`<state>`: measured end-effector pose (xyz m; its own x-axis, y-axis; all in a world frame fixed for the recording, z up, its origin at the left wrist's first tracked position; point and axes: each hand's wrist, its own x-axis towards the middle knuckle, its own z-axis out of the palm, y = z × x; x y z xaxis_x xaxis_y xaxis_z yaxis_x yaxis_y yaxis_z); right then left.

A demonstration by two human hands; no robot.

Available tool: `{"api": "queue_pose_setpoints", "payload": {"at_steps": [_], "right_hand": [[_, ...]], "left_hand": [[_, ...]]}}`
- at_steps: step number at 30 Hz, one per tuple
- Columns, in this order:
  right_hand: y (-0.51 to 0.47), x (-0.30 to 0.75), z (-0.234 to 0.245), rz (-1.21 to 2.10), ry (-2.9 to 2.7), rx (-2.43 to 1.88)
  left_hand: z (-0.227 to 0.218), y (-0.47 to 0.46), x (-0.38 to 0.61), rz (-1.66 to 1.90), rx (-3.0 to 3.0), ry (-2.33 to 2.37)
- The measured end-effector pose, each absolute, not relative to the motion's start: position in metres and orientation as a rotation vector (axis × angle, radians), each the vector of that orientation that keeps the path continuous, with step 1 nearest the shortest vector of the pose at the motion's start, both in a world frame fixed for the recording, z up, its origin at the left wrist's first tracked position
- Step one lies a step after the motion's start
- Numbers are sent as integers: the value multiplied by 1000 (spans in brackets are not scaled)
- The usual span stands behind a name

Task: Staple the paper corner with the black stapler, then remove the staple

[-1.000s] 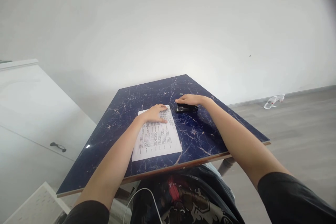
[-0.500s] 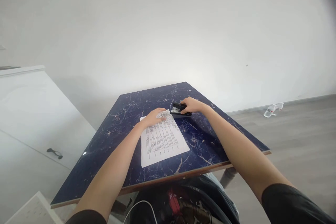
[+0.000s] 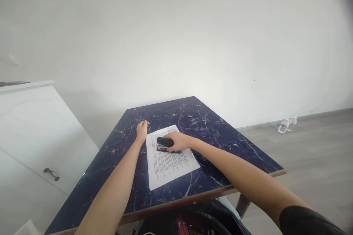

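A printed sheet of paper (image 3: 161, 180), perhaps more than one layer, lies on the dark blue marbled table (image 3: 215, 170). My right hand (image 3: 179, 141) is closed around a black stapler (image 3: 164, 141), which is over the middle of the page, its jaw end pointing left. Whether the stapler touches the paper, I cannot tell. Just off the page's upper left corner is my left hand (image 3: 142, 131), its fingers curled together. What it holds, if anything, is hidden.
A small greyish piece (image 3: 189, 116) lies farther back on the table. To the left stands a white cabinet (image 3: 27, 128) with a dark handle (image 3: 51, 173). Clear plastic bottles (image 3: 284, 126) lie on the floor by the wall at right.
My right hand has brought the stapler left and nearer, from beyond the page's top right corner to over its middle. My left hand has slid left off the page and curled.
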<state>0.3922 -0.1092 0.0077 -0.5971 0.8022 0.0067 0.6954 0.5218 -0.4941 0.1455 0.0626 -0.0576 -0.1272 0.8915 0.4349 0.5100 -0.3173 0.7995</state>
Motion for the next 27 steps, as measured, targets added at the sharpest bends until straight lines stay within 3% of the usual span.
{"api": "queue_pose_setpoints", "payload": {"at_steps": [9, 17, 27], "right_hand": [[-95, 421, 19, 731, -2672, -1499], [-94, 492, 45, 984, -2751, -1651], [-91, 525, 55, 1253, -2659, -1766]], "left_hand": [[-55, 51, 162, 1081, 2114, 1455], [-53, 38, 172, 732, 2471, 1465], [-51, 30, 175, 591, 2616, 1474]]}}
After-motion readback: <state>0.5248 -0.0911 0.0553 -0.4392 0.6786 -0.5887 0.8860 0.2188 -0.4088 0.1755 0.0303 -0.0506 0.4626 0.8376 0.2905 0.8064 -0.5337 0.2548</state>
